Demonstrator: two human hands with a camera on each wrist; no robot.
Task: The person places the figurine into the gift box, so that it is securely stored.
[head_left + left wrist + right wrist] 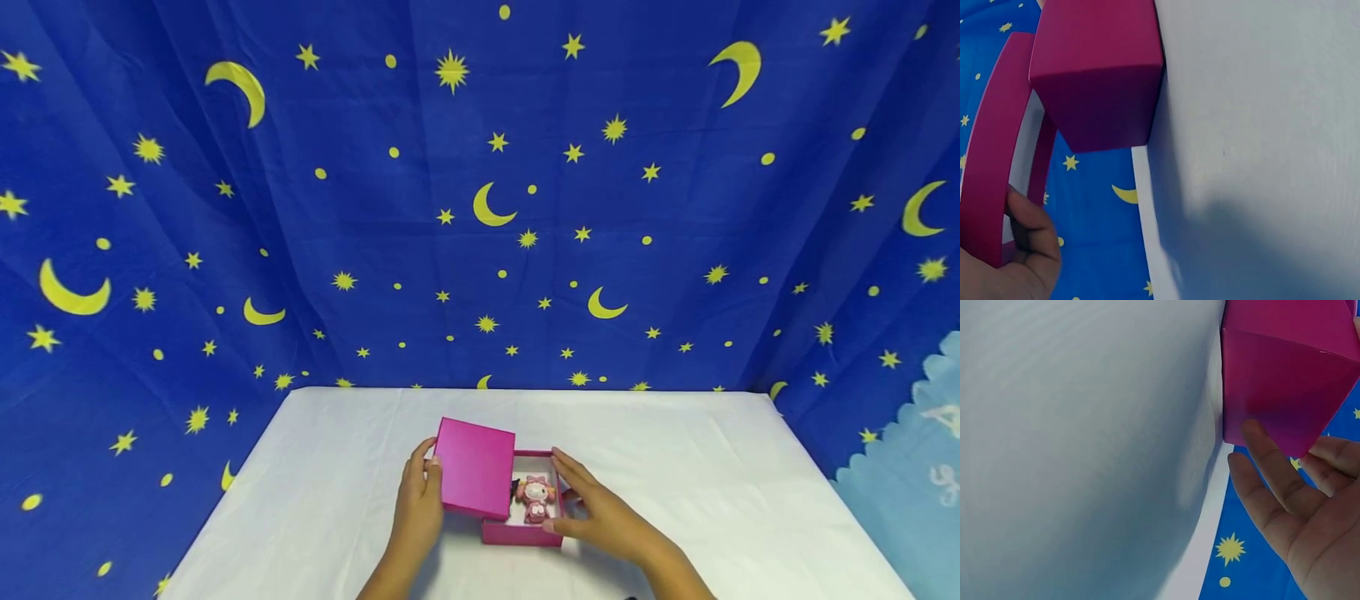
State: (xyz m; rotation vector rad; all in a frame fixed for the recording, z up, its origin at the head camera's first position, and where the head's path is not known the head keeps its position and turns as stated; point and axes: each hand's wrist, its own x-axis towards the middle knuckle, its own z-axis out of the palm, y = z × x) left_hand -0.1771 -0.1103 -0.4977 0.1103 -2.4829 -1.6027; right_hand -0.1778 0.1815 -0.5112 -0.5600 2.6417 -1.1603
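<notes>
My left hand [420, 493] pinches the left edge of a bright pink square lid [476, 468], thumb on the outer side and fingers inside the rim [1034, 234]. Tilted, the lid overlaps the left part of a matching pink box [522, 534], which stands on the table. On the box's white inside lies a pink-and-white character figurine [536, 498]; a small dark thing [513, 490] beside it is partly hidden by the lid. My right hand [600, 510] holds the box at its right side, thumb near the front corner and a finger at the back corner.
A white cloth covers the table [337, 467]. Behind it and at the sides hangs a blue curtain [420, 250] with yellow moons and stars. Light blue scalloped fabric [900, 475] hangs at the right.
</notes>
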